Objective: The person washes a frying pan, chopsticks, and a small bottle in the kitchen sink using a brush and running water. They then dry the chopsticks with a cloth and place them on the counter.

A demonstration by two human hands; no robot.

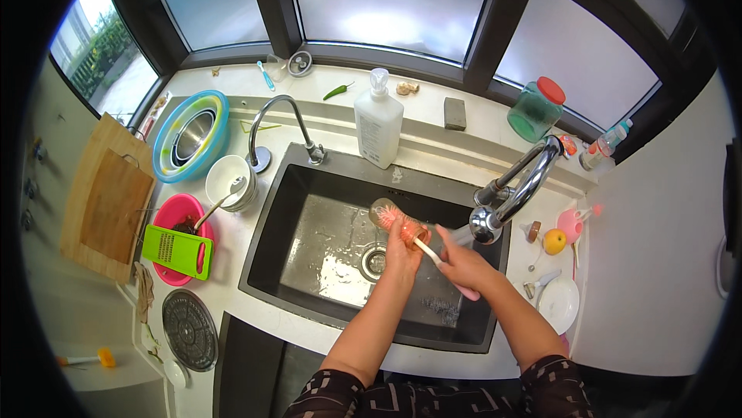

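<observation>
Over a dark sink basin (324, 244), my left hand (404, 247) grips a small clear bottle (379, 209), tilted with its mouth towards my right. Pink bristles of a bottle brush (428, 251) fill much of the bottle's inside. The brush's white stem comes out of the mouth, and my right hand (464, 264) is closed around its handle, whose pink end shows below the fingers. Beneath the bottle lies the round drain (374, 258), in a wet, shiny basin floor. The large chrome faucet (504, 203) stands just beyond my right hand.
A thin curved tap (284, 105) and a white pump bottle (378, 122) stand at the sink's back edge. Left are a bowl (229, 180), a pink basin (174, 209) under a green grater (177, 250), and cutting boards (110, 209). A white plate (559, 305) and an orange fruit (554, 241) lie right.
</observation>
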